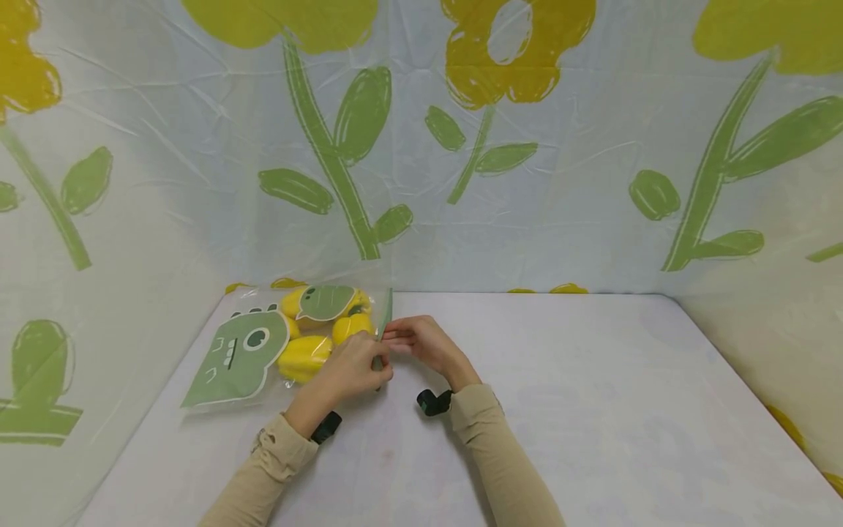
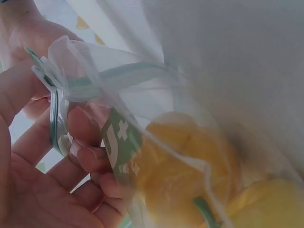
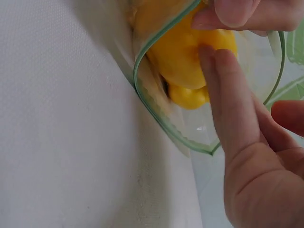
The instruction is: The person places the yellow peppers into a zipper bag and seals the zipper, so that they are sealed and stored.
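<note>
A clear zip bag point(image 1: 265, 389) printed with a green monster lies at the table's left, its green-edged mouth facing right. Inside are several yellow bell peppers point(image 1: 304, 359), one with a green stem visible in the left wrist view. My left hand point(image 1: 356, 364) pinches the rim at the bag's mouth, thumb and fingers curled on it. Across the opening, my right hand point(image 1: 424, 342) reaches in with its fingers extended. In the right wrist view the mouth gapes, and the right fingers point(image 3: 232, 99) lie at the opening before the peppers; whether they touch them I cannot tell.
The white table point(image 1: 593, 410) stretches away to the right of the hands. A flower-printed sheet point(image 1: 560, 183) hangs behind the table and along its sides. Black wrist cameras point(image 1: 433, 402) sit beneath both wrists.
</note>
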The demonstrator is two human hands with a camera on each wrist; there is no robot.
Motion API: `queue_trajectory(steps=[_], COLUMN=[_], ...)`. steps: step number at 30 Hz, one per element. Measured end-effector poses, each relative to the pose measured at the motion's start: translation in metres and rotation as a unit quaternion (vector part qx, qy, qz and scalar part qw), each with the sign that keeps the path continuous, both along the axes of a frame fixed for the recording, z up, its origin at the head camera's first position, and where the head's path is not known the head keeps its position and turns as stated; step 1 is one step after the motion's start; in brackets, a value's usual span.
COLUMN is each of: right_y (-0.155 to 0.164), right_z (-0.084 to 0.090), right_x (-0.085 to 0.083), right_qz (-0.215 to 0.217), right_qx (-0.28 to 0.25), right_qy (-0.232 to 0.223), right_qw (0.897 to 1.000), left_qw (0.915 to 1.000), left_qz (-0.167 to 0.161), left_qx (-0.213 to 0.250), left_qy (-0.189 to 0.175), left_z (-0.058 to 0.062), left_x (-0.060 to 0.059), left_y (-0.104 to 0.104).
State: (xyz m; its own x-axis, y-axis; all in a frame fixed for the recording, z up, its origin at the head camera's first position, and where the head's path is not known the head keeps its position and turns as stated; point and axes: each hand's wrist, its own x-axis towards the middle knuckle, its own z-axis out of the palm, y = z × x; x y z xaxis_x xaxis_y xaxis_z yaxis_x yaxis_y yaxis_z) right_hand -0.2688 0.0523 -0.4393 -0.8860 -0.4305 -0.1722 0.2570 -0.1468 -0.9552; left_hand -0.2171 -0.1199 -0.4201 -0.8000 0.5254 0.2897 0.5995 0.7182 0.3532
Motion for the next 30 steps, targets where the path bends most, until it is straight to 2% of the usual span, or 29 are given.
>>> queue_trajectory(steps=[7, 12, 15, 18, 19, 21, 22, 23, 24, 25, 26, 27, 28, 30], right_y=[0.003, 0.011, 0.018, 0.023, 0.024, 0.026, 0.026, 0.025, 0.024, 0.023, 0.022, 0.020, 0.017, 0.012], right_z=[0.000, 0.009, 0.017, 0.025, 0.027, 0.029, 0.029, 0.028, 0.026, 0.025, 0.023, 0.021, 0.018, 0.013], right_x=[0.000, 0.003, 0.007, 0.013, 0.016, 0.021, 0.024, 0.027, 0.031, 0.034, 0.037, 0.040, 0.043, 0.048], right_qz=[0.025, 0.031, 0.040, 0.064, 0.073, 0.099, 0.112, 0.126, 0.137, 0.148, 0.159, 0.168, 0.175, 0.180], right_qx=[0.053, 0.112, 0.168, 0.224, 0.240, 0.265, 0.273, 0.276, 0.277, 0.277, 0.273, 0.269, 0.264, 0.250], right_qy=[0.036, 0.070, 0.108, 0.145, 0.153, 0.164, 0.165, 0.165, 0.161, 0.155, 0.146, 0.135, 0.125, 0.097], right_qw=[0.998, 0.991, 0.979, 0.962, 0.956, 0.945, 0.941, 0.939, 0.937, 0.937, 0.938, 0.939, 0.940, 0.946], left_qw=[0.9999, 0.9988, 0.9983, 0.9978, 0.9967, 0.9900, 0.9826, 0.9713, 0.9567, 0.9377, 0.9129, 0.8846, 0.8522, 0.7819], left_qz=[-0.013, -0.025, -0.025, -0.017, -0.017, -0.022, -0.023, -0.024, -0.022, -0.018, -0.012, -0.005, 0.003, 0.012], left_qx=[0.005, 0.027, 0.036, 0.045, 0.053, 0.087, 0.112, 0.142, 0.173, 0.206, 0.241, 0.277, 0.312, 0.381], left_qy=[-0.001, -0.032, -0.039, -0.047, -0.059, -0.109, -0.147, -0.189, -0.233, -0.279, -0.329, -0.375, -0.420, -0.493], left_z=[0.001, 0.005, 0.009, 0.011, 0.011, 0.010, 0.009, 0.007, 0.006, 0.004, 0.001, -0.002, -0.005, -0.011], left_x=[-0.001, 0.000, 0.004, 0.013, 0.017, 0.026, 0.031, 0.037, 0.043, 0.048, 0.054, 0.059, 0.064, 0.072], left_y=[0.000, -0.004, -0.011, -0.022, -0.026, -0.033, -0.036, -0.038, -0.040, -0.041, -0.041, -0.041, -0.041, -0.039])
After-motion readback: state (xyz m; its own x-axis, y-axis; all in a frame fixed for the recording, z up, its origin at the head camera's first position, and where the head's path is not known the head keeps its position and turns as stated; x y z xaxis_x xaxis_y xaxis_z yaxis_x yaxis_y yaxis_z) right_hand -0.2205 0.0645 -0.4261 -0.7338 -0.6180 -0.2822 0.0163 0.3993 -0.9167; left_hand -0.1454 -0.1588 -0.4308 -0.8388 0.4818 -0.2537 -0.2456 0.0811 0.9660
